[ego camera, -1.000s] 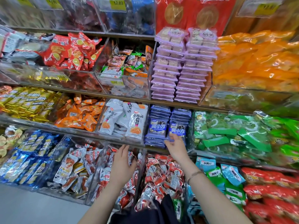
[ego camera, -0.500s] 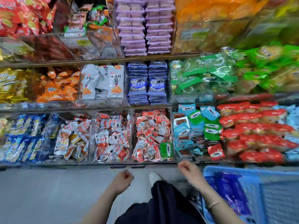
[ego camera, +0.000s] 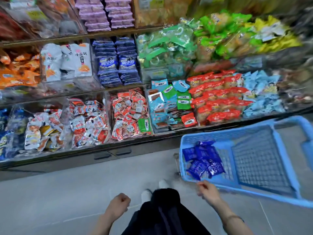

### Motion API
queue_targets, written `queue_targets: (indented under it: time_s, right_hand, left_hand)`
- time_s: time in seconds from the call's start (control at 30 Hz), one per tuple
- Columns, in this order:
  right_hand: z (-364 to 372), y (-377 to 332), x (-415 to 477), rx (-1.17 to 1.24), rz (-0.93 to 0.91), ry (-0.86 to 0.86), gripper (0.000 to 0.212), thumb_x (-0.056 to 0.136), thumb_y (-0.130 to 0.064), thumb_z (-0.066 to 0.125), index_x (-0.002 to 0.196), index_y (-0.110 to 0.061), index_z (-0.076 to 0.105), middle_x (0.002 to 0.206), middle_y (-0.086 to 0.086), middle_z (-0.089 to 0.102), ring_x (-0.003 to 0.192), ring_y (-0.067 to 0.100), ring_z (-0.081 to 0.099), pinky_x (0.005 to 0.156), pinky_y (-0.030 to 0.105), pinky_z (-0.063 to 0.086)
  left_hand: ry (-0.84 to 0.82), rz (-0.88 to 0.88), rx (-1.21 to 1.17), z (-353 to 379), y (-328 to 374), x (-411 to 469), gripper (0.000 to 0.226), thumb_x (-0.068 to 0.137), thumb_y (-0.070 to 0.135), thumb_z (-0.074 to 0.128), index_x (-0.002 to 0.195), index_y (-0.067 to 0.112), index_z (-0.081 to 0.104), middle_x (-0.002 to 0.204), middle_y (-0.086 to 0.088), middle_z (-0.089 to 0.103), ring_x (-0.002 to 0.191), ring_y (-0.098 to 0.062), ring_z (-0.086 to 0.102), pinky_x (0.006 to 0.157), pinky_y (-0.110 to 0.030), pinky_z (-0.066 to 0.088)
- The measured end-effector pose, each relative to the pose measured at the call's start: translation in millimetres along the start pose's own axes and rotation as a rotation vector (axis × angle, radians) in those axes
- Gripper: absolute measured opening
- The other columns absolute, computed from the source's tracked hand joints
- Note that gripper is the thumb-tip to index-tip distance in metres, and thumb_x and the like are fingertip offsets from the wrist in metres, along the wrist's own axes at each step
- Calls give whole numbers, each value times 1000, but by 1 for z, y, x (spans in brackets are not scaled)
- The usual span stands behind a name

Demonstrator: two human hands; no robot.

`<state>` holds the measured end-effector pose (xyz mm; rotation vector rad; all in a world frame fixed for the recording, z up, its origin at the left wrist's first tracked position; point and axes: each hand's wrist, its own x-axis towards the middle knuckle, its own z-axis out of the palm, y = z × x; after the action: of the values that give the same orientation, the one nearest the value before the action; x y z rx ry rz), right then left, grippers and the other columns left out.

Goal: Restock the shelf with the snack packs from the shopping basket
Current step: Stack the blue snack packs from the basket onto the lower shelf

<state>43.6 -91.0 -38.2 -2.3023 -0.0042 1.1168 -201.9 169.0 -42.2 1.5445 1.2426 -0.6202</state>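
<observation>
Seeing open floor (ego camera: 67, 192) before shelf (ego camera: 118, 145) edge; blue basket (ego camera: 254, 187) holds blue snack packs (ego camera: 202, 158); our right hand (ego camera: 207, 189) loosely curled just beside its rim, left hand (ego camera: 119, 203) clenched, both empty.

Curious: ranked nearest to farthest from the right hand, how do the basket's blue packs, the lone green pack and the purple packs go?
From the right hand, head view:
1. Blue packs, in the basket just ahead.
2. Green pack, bottom shelf bin, to the left.
3. Purple packs, highest shelf in view, far left.
</observation>
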Motion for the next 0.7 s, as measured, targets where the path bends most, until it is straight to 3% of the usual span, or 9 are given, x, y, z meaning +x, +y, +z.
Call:
queue_targets:
  time_s: [0.17, 0.23, 0.33, 0.47, 0.57, 0.63, 0.7]
  right_hand:
    - [-50, 19, 19, 8, 20, 51, 19, 87, 4, 51, 81, -9, 64, 72, 8, 62, 62, 17, 56, 56, 15, 43]
    - [-75, 25, 35, 22, 24, 51, 20, 87, 4, 50, 82, -9, 64, 77, 10, 64, 67, 20, 58, 56, 16, 46]
    - [-111, 35, 68, -40, -4, 32, 26, 87, 6, 48, 73, -13, 59, 79, 13, 60, 65, 21, 55, 55, 19, 43]
    - [-142, 58, 121, -294, -100, -85, 24, 84, 4, 53, 70, -15, 60, 75, 8, 54, 69, 23, 55, 68, 39, 48]
    - [-152, 70, 167, -448, -143, -188, 11, 85, -5, 56, 93, -8, 62, 89, 10, 57, 73, 29, 60, 70, 39, 50]
    - [-149, 75, 197, -584, -174, -211, 32, 88, -15, 58, 119, -8, 53, 113, 11, 53, 92, 28, 59, 78, 32, 46]
    - [-141, 76, 222, -725, -220, -204, 48, 89, -24, 58, 133, -12, 42, 129, 11, 47, 112, 28, 53, 88, 32, 44]
  left_hand:
    - [26, -27, -43, 38, 30, -11, 12, 92, 12, 52, 82, 8, 56, 75, -7, 60, 60, -17, 55, 43, -19, 33]
    - [33, -10, -55, 60, 48, -12, 11, 93, 12, 51, 85, 8, 57, 78, -7, 61, 64, -19, 58, 45, -18, 34]
    - [37, 15, -89, 97, 79, -6, 10, 94, 11, 51, 86, 7, 57, 80, -10, 61, 72, -22, 59, 54, -25, 37]
    - [104, 8, -172, 149, 120, 17, 7, 92, 4, 55, 94, 9, 59, 88, -11, 60, 83, -22, 55, 75, -31, 41]
    - [172, -9, -234, 185, 150, 44, 26, 92, 4, 56, 117, 1, 56, 101, -14, 61, 85, -22, 55, 77, -25, 41]
    - [196, 2, -251, 203, 168, 63, 33, 94, 9, 55, 126, 2, 50, 107, -13, 60, 89, -23, 57, 80, -25, 42]
    - [221, 31, -266, 214, 182, 84, 34, 96, 14, 52, 129, 4, 47, 110, -12, 62, 94, -25, 60, 83, -29, 43]
